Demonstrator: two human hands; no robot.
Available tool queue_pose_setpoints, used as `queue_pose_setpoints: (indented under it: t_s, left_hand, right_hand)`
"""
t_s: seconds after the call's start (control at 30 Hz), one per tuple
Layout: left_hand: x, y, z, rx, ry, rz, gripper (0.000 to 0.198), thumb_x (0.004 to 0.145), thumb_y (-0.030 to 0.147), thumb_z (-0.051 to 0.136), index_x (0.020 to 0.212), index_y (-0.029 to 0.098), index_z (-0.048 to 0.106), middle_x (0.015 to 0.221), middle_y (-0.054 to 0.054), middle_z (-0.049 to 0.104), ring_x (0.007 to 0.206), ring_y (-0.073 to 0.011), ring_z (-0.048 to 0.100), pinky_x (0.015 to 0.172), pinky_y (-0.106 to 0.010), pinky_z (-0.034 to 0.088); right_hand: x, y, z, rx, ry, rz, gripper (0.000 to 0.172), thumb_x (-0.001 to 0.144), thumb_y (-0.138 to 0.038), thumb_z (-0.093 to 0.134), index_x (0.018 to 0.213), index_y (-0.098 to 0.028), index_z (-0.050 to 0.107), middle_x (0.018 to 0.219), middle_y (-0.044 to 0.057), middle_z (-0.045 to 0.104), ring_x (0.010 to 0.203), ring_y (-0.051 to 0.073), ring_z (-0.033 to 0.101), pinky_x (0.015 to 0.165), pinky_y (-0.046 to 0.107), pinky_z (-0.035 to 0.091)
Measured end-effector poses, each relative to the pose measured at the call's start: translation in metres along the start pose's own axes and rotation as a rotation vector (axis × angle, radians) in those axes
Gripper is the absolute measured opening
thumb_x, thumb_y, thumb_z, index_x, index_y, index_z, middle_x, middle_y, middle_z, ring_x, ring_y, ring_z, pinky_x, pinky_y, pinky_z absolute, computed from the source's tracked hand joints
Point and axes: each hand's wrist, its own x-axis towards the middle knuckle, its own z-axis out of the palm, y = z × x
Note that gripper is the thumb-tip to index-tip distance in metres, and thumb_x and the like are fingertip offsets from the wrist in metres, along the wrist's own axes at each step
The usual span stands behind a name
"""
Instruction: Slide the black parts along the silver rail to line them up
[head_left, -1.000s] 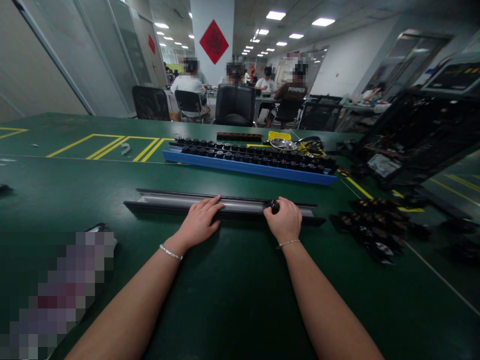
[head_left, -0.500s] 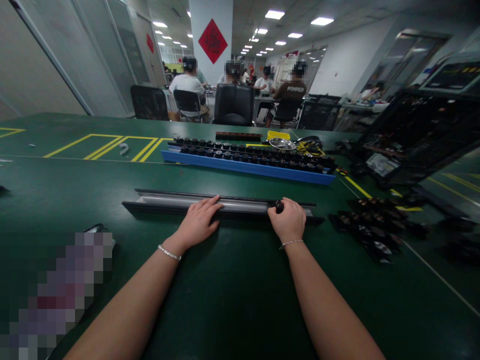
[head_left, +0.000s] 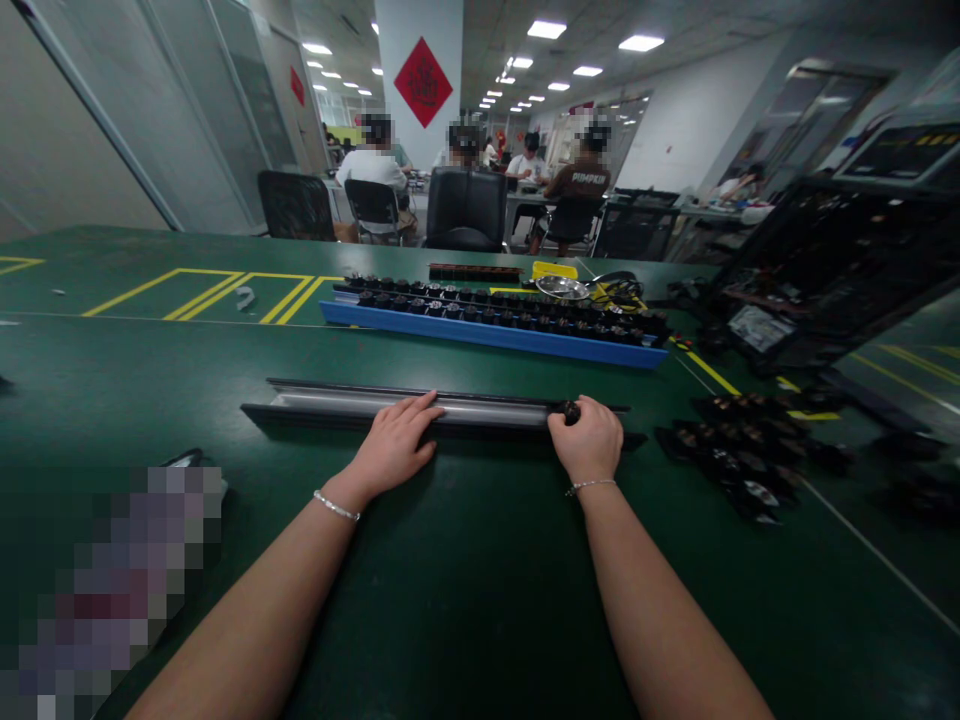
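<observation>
A long black channel rail (head_left: 337, 404) with a shiny grey inside lies across the green table in front of me. My left hand (head_left: 397, 435) rests on its middle, fingers stretched flat over the channel and the thumb at the near side. Near the rail's right end, my right hand (head_left: 589, 440) is closed around a small black round part (head_left: 571, 411) set in the channel. The fingers cover most of that part, so its exact kind cannot be made out.
Beyond the rail stands a blue channel rail (head_left: 487, 343) filled with rows of black parts. Dark loose parts (head_left: 750, 455) are heaped at the right, near a black open-framed case (head_left: 810, 260). A metal dish (head_left: 562, 288) and yellow tray (head_left: 555, 271) sit farther back; a blurred-out item (head_left: 135, 580) lies at left.
My right hand has slid a little to the right along the rail with the small black round part. My left hand has stayed in place on the rail.
</observation>
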Motion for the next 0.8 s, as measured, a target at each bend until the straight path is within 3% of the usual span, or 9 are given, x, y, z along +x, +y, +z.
queue_pose_setpoints:
  t_s: [0.8]
  left_hand:
    - [-0.0003, -0.0023, 0.0021, -0.008, 0.010, 0.009, 0.049, 0.083, 0.028, 0.050, 0.132, 0.025, 0.045, 0.149, -0.006, 0.038, 0.132, -0.0281, 0.037, 0.105, -0.049, 0.033]
  right_hand:
    - [0.0046, 0.0079, -0.0015, -0.026, 0.024, 0.025, 0.027, 0.069, -0.025, 0.049, 0.087, -0.011, 0.064, 0.108, 0.017, 0.066, 0.103, 0.029, 0.057, 0.100, 0.043, 0.037]
